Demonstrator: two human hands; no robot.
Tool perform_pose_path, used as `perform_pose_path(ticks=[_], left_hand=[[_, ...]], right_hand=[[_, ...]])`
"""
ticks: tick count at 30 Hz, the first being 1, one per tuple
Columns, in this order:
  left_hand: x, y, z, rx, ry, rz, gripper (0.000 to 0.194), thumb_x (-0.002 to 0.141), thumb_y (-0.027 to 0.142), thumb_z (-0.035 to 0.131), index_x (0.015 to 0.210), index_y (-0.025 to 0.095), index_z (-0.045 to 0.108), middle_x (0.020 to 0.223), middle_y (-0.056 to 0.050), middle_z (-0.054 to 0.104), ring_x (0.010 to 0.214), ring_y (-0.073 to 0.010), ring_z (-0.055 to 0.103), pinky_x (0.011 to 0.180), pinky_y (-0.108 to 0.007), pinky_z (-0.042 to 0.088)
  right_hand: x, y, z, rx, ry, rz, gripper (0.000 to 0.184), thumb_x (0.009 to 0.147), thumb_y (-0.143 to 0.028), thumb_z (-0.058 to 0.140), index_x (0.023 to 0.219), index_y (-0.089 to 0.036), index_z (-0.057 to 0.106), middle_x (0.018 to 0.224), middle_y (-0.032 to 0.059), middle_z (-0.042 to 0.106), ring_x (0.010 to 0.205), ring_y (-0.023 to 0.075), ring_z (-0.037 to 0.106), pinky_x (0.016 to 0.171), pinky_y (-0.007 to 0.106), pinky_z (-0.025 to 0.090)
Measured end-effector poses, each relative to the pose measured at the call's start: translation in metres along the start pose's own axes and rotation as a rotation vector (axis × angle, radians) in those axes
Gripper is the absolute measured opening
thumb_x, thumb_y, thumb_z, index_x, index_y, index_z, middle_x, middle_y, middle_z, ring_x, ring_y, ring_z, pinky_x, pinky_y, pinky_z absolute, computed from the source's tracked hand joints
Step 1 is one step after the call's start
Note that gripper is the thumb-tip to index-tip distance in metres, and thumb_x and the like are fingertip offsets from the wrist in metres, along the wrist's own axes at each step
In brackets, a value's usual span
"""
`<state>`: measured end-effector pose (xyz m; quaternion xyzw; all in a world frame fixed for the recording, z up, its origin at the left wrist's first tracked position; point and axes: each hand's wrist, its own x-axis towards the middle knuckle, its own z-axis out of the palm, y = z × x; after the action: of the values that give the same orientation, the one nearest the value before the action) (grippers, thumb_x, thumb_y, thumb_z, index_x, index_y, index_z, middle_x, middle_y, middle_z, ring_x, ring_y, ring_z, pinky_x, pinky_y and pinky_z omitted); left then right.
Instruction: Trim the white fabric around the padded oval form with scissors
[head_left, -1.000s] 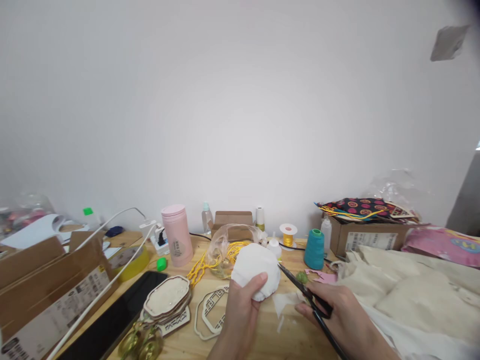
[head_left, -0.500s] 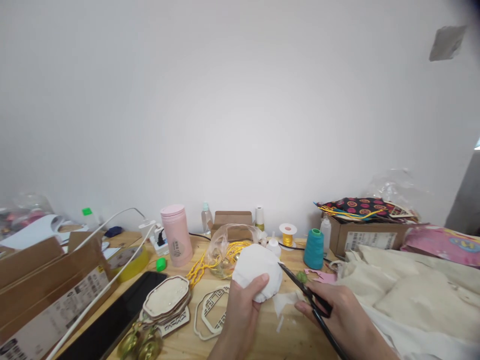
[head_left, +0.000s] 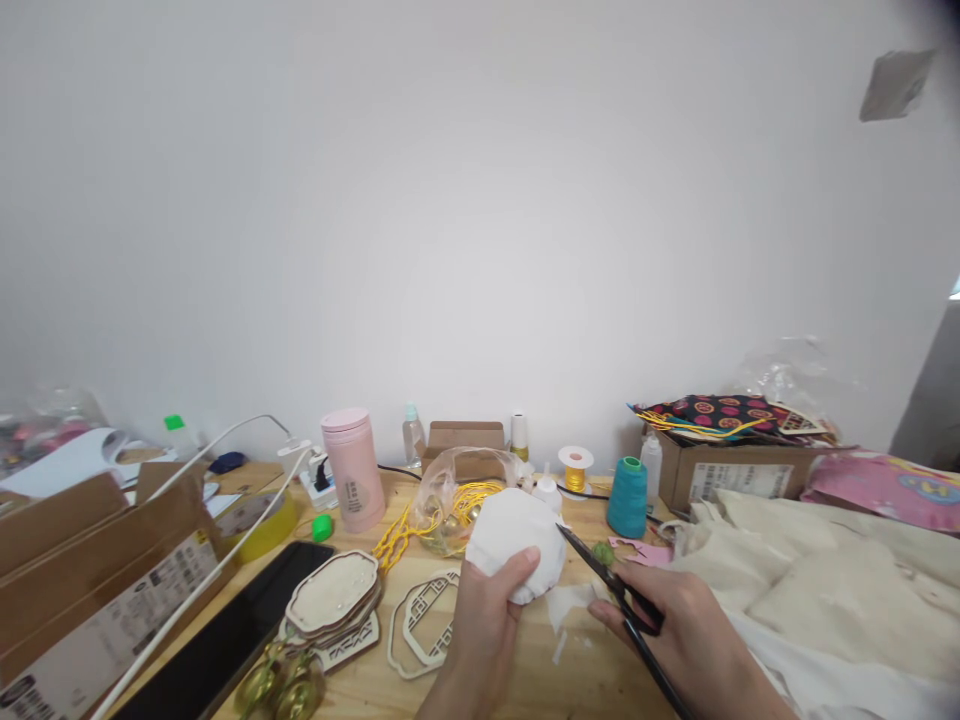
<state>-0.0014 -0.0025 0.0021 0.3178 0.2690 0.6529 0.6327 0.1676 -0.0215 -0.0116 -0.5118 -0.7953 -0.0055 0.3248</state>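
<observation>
My left hand (head_left: 491, 610) grips a round white piece of fabric or paper (head_left: 514, 535) by its lower edge, thumb on top. Its rim looks uneven and slightly crinkled. In my right hand (head_left: 686, 625) is a pair of black scissors (head_left: 596, 565), fingers wrapped around the handles. The tip of the blades is right at the right edge of the white round piece; whether it touches cannot be made out. Beneath the scissors, small white scraps (head_left: 570, 600) lie on the wooden table (head_left: 559, 690).
To the left are stacked wooden plaques (head_left: 334, 595), an openwork wooden frame (head_left: 420, 625), gold bells (head_left: 281, 685), a black phone (head_left: 232, 640) and a pink cup (head_left: 352, 470). Behind stand a teal thread cone (head_left: 627, 497) and a yellow cord spool (head_left: 575, 470). Cream cloth (head_left: 840, 590) covers the right.
Almost nothing differs. The white round piece and both hands have shifted only very slightly; the scissors keep their place at its right edge.
</observation>
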Motion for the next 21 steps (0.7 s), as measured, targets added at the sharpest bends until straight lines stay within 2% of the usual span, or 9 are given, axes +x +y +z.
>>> perform_pose_path(ticks=[6,11,21], left_hand=[[-0.0018,-0.0002,0.0004,0.023,0.006,0.011,0.054,0.063,0.009,0.064,0.115,0.019,0.052,0.091,-0.005,0.07,0.087,-0.018,0.062,0.076,-0.025,0.047],[-0.0016,-0.0012,-0.0006,0.072,-0.001,0.03,0.051,0.064,0.012,0.064,0.114,0.019,0.053,0.091,-0.004,0.07,0.088,-0.0181,0.061,0.078,-0.026,0.046],[-0.0019,-0.0038,0.0002,0.146,0.071,0.05,0.052,0.061,0.016,0.067,0.112,0.016,0.054,0.086,-0.007,0.07,0.083,-0.0219,0.062,0.078,-0.033,0.046]], right_hand=[[-0.0001,0.0,0.0013,-0.049,0.05,-0.016,0.031,0.08,-0.04,0.047,0.055,-0.022,0.042,0.045,-0.0038,0.047,0.04,0.0131,0.043,0.04,0.022,0.032],[0.0,-0.0015,-0.0002,-0.064,0.04,-0.022,0.03,0.081,-0.038,0.044,0.056,-0.023,0.042,0.046,-0.0022,0.051,0.041,0.0143,0.047,0.04,0.022,0.034],[-0.0017,-0.003,-0.0024,-0.037,0.057,-0.016,0.023,0.082,-0.036,0.041,0.064,-0.022,0.047,0.053,0.0022,0.06,0.043,0.0173,0.054,0.043,0.025,0.041]])
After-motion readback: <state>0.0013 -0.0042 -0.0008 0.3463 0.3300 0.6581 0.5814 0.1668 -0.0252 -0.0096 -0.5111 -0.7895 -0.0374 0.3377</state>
